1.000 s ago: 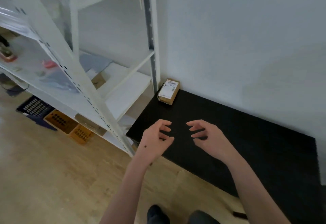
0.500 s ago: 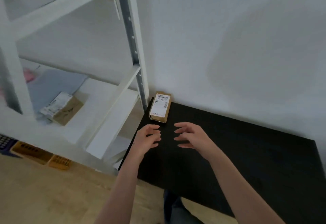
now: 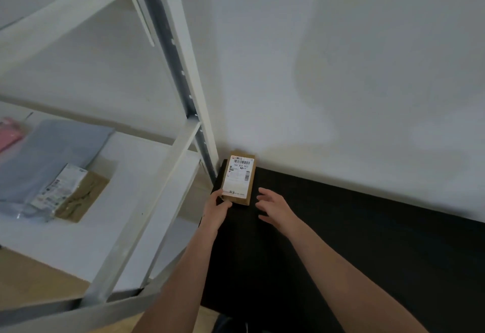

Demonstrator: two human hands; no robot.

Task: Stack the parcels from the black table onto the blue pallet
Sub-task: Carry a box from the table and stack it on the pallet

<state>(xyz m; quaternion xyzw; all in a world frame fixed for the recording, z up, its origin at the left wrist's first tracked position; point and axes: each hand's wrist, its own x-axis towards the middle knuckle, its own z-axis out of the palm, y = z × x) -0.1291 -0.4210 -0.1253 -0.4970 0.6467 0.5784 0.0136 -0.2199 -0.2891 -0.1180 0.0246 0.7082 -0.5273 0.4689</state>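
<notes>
Your left hand [image 3: 217, 208] pinches the near left corner of the cardboard parcel [image 3: 238, 179]; your right hand [image 3: 274, 206] hovers just beside its right edge, fingers spread, holding nothing. The parcel lies label up in the black table's [image 3: 341, 227] far left corner, against the wall [image 3: 341, 70], beside the shelf upright [image 3: 183, 70].

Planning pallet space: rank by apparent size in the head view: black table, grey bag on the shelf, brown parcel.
1. black table
2. grey bag
3. brown parcel
Differing camera distances leave true sizes unsure.
</notes>
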